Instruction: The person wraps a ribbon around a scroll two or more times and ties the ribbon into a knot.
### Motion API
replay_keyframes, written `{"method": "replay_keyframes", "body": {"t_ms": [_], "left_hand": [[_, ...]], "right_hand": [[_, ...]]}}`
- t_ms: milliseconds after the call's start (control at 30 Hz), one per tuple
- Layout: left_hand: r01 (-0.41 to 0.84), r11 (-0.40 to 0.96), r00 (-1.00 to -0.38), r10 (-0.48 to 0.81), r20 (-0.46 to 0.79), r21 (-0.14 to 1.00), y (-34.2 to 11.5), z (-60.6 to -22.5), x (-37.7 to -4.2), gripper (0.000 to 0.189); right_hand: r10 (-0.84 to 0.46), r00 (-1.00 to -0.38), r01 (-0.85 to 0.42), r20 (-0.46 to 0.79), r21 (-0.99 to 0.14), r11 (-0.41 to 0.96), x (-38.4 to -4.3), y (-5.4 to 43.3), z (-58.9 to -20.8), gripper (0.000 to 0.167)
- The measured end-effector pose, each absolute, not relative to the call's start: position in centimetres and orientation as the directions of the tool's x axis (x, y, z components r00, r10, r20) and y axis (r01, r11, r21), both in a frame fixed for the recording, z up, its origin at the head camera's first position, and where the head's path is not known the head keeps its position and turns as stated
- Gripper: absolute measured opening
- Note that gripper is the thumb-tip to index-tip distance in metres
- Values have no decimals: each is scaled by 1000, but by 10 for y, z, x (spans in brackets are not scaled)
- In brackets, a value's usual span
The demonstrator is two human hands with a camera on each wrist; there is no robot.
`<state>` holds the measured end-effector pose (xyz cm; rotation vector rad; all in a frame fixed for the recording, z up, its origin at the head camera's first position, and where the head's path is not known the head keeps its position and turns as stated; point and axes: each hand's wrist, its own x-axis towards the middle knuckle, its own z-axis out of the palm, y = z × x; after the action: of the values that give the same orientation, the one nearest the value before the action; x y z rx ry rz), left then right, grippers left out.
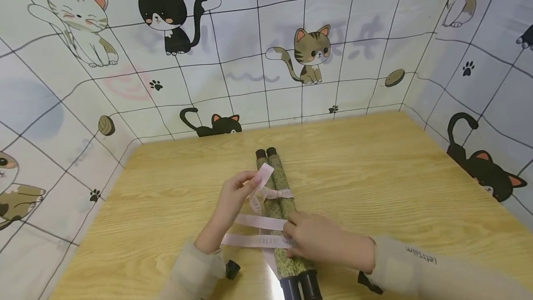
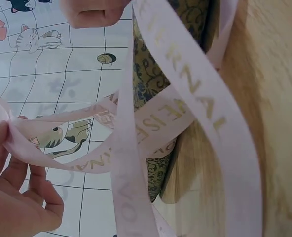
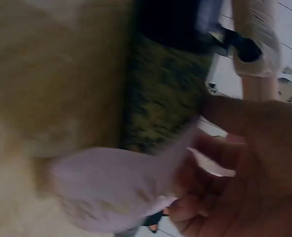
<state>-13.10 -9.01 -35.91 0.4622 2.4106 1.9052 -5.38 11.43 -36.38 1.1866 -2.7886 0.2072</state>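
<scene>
Two long tubes (image 1: pixel 284 184), patterned in green and brown with dark end caps, lie side by side on the table. Pink ribbon (image 1: pixel 285 193) with gold lettering goes round them near the far end, and more lengths (image 1: pixel 258 240) lie across lower down. My left hand (image 1: pixel 229 200) pinches a ribbon end (image 1: pixel 266 170) between thumb and fingers, raised beside the tubes. In the left wrist view, long ribbon strands (image 2: pixel 242 163) hang in front of the patterned tube (image 2: pixel 158 177). Over the lower tubes, my right hand (image 1: pixel 318 240) holds ribbon; a blurred pink loop (image 3: pixel 101 190) trails from its curled fingers.
The wood-grain table (image 1: pixel 354 165) extends on both sides of the tubes. Walls (image 1: pixel 241 78) printed with cats and grid lines stand behind it and along both sides. Dark straps (image 1: pixel 232 270) show at the wrists by the light sleeves.
</scene>
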Motion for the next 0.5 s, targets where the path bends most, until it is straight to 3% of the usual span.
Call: {"method": "replay_keyframes", "body": {"t_ms": [67,133,267,367,500], "left_hand": [[216,186,-953,255,165,959,-91,-361,-132,27],[225,180,-951,256,175,958,-93,-363,-133,28],[221,204,-953,251,168,954,-100,-367,-134,28],[196,206,-958,248,143,959,-106,-370,-133,28],[177,185,-957,260,126,967,-113,-374,-133,28]], "right_hand": [[-692,-704,-710,163,-132,691,-52,119,-372,22],[-634,-765,-638,119,-278,718,-53,128,-370,16],[-431,-902,-364,14,-559,745,-61,167,-348,18],[-251,-968,-187,-5,-653,734,-70,213,-331,29],[-36,-999,-21,-7,-694,719,-77,287,-326,42]]}}
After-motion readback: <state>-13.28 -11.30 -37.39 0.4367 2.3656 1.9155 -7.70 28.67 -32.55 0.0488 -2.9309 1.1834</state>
